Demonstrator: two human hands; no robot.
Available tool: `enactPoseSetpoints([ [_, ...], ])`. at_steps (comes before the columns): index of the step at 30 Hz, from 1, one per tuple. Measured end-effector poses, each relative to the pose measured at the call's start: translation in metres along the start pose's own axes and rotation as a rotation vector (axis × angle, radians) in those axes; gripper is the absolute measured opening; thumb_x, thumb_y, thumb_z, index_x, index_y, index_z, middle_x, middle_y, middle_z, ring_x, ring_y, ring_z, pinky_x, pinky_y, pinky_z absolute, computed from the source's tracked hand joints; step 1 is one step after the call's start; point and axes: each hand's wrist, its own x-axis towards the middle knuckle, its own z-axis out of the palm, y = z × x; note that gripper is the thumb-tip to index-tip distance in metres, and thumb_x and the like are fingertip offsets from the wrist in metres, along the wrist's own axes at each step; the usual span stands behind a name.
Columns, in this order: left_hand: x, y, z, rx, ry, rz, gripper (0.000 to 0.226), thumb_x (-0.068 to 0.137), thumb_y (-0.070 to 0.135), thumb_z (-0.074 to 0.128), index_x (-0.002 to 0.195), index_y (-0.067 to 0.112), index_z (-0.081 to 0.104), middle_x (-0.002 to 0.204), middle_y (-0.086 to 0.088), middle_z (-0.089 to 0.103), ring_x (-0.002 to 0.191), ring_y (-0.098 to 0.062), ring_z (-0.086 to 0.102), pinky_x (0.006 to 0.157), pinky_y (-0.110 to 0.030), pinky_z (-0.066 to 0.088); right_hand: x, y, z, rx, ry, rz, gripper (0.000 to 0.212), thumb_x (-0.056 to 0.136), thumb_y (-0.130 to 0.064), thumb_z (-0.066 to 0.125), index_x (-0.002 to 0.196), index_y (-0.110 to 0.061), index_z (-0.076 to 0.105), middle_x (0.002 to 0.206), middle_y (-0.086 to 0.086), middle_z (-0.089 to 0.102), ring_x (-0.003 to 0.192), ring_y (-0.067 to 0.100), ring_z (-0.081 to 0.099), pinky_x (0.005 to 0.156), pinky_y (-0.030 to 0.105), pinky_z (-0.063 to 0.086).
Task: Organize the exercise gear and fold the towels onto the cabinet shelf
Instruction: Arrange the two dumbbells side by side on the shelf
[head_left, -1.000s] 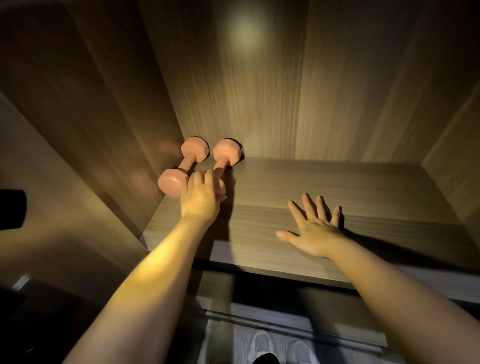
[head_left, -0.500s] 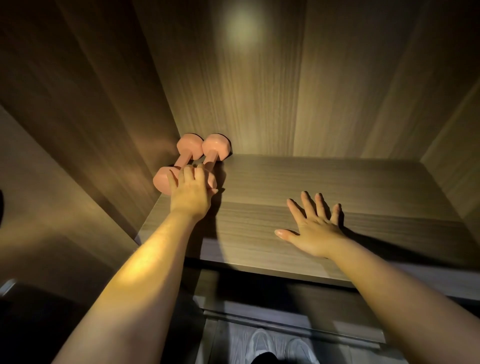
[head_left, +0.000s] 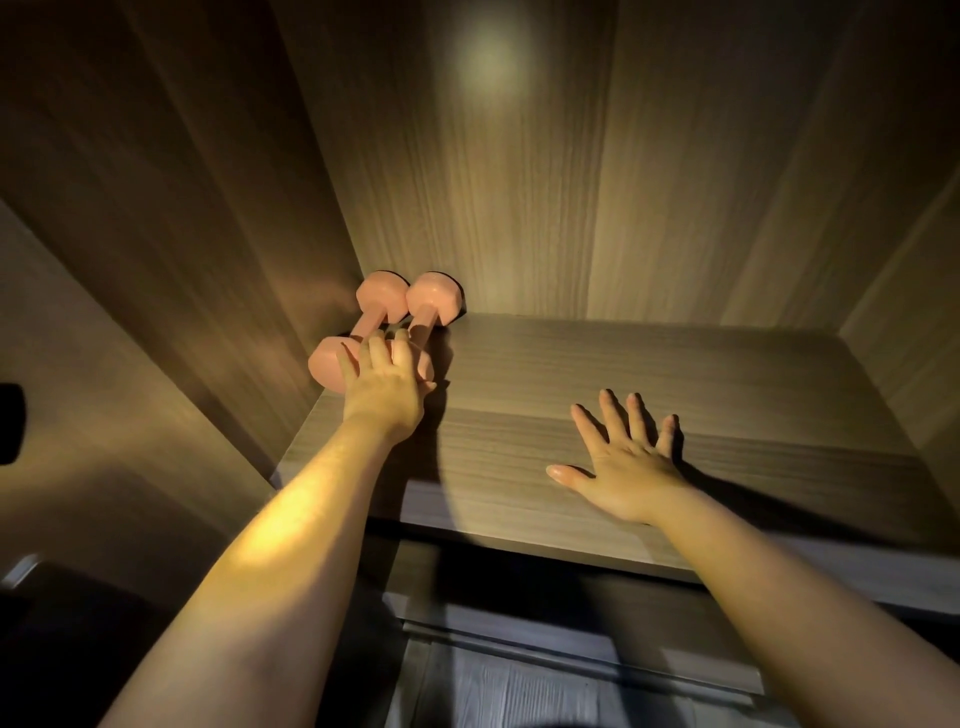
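Two pink dumbbells lie side by side in the back left corner of the wooden cabinet shelf (head_left: 649, 364). The left dumbbell (head_left: 382, 293) lies against the side wall; the right dumbbell (head_left: 434, 301) touches it. My left hand (head_left: 384, 384) lies over their near ends, fingers fairly straight and pressing on the heads. My right hand (head_left: 623, 462) rests flat on the shelf near its front edge, fingers spread, holding nothing. No towels are in view.
The cabinet's left wall (head_left: 208, 234), back panel (head_left: 571, 182) and right wall (head_left: 914, 270) close in the shelf. Bare shelf surface stretches right of the dumbbells. A lower ledge (head_left: 571, 639) and dark floor lie below the front edge.
My left hand has pushed the dumbbells back toward the rear left corner, and its fingers have straightened over the near heads. My right hand has stayed flat in place.
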Motion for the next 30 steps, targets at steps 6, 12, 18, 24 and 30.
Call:
enactPoseSetpoints([
  [6,-0.017,0.015,-0.017,0.03,-0.031,-0.089,0.083,0.097,0.05,0.044,0.156,0.015,-0.002,0.162,-0.02,-0.001,0.147,-0.045,0.003,0.116,-0.063,0.013,-0.007,-0.001,-0.01,0.06,-0.054,0.001,0.086,0.088,-0.079,0.019,0.151,-0.035,-0.019,0.155,0.005,-0.035,0.138,0.034,-0.037,0.108,0.068,-0.019],
  [12,-0.068,0.059,-0.081,-0.015,-0.21,-0.026,0.072,0.101,0.052,0.029,0.156,0.014,0.003,0.163,-0.013,0.001,0.15,-0.034,-0.006,0.118,-0.061,0.001,-0.057,-0.011,-0.064,0.082,0.016,0.035,0.072,0.097,-0.063,0.028,0.154,-0.037,-0.009,0.162,-0.001,-0.02,0.145,0.029,-0.026,0.112,0.06,-0.015],
  [18,-0.147,0.132,-0.182,-0.05,-0.463,0.114,0.067,0.101,0.055,0.02,0.155,0.019,0.009,0.163,-0.008,0.011,0.151,-0.027,0.0,0.119,-0.058,-0.001,-0.172,-0.014,-0.146,0.06,-0.079,0.043,0.067,0.099,-0.06,0.024,0.155,-0.034,-0.001,0.164,0.001,-0.008,0.15,0.029,-0.008,0.119,0.058,0.001],
  [24,-0.198,0.164,-0.242,-0.016,-0.493,0.425,0.063,0.1,0.057,0.021,0.154,0.024,0.015,0.162,-0.006,0.016,0.151,-0.027,0.003,0.119,-0.057,0.003,-0.298,0.005,-0.175,0.158,-0.068,0.175,0.063,0.101,-0.054,0.029,0.156,-0.034,0.005,0.165,0.001,-0.001,0.151,0.028,-0.004,0.118,0.056,0.008],
  [30,-0.234,0.247,-0.255,-0.02,-0.562,0.834,0.066,0.1,0.056,0.022,0.155,0.022,0.012,0.162,-0.005,0.014,0.151,-0.025,0.001,0.118,-0.057,0.0,-0.381,0.057,-0.154,0.356,0.002,0.575,0.062,0.101,-0.053,0.028,0.156,-0.033,0.007,0.164,0.002,0.008,0.151,0.027,0.004,0.118,0.054,0.009],
])
